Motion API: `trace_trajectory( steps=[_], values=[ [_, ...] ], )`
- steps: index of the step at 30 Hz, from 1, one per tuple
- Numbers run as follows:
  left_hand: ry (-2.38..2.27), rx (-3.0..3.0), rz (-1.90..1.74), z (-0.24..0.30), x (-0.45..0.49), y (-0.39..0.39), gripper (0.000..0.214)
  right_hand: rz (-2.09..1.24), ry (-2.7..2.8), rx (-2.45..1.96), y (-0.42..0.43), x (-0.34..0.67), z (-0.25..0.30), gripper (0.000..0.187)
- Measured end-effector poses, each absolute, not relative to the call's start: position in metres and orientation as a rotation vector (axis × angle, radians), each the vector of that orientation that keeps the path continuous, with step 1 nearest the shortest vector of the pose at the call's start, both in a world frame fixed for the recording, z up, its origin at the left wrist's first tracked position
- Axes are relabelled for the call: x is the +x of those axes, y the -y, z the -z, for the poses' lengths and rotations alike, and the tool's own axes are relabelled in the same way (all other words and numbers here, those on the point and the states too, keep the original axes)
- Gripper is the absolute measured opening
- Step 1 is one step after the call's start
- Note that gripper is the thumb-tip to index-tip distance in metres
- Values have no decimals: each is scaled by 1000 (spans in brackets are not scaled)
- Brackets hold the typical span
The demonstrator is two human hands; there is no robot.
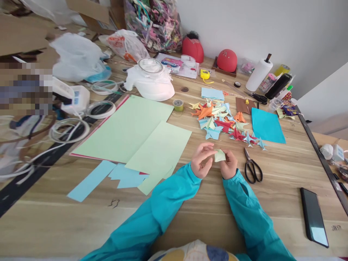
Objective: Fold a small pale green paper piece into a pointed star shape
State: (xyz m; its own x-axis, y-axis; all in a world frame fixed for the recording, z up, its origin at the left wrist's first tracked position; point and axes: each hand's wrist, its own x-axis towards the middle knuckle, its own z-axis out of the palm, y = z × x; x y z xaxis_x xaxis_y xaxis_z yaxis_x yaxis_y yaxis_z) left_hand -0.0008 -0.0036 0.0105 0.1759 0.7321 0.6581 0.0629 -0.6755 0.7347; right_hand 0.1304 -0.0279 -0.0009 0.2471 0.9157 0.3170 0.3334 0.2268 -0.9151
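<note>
A small folded piece of pale green paper (220, 156) is held up between my two hands. My right hand (228, 165) pinches its right side, fingers curled in. Beside its left edge, my left hand (201, 159) has its fingers stretched out and apart, the fingertips close to the paper; whether they touch it I cannot make out. Just beyond lies a pile of folded paper cranes (214, 119) in orange, red, blue, green and yellow. Black-handled scissors (253, 169) rest right of my right hand. Large pale green sheets (160, 148) spread out to the left.
Blue paper strips (91, 181) lie at the left front, a phone (314, 217) at the right. A turquoise sheet (268, 125), blue square papers (212, 94) and a thread spool (178, 105) surround the pile. Coiled white cables (69, 130) and plastic bags (78, 56) crowd the far left.
</note>
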Motion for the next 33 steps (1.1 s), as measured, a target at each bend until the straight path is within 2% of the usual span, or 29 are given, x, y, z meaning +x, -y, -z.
trace_trajectory(
  steps=[4, 10, 19, 33],
  values=[
    [-714, 1957, -1485, -9, 1, 1, 28, -886, 1168, -1270, 25, 132, -3, 10],
    [-688, 1999, -1402, -11, 5, 2, 22, -1176, 1169, -1203, 24, 135, -7, 11],
    [-673, 1952, -1460, -9, 6, 1, 21, -1214, 1222, -1230, 23, 135, -12, 15],
    [-753, 1801, -1555, -9, 7, -2, 13, -1207, 1264, -1252, 21, 134, 1, 5]
  ],
)
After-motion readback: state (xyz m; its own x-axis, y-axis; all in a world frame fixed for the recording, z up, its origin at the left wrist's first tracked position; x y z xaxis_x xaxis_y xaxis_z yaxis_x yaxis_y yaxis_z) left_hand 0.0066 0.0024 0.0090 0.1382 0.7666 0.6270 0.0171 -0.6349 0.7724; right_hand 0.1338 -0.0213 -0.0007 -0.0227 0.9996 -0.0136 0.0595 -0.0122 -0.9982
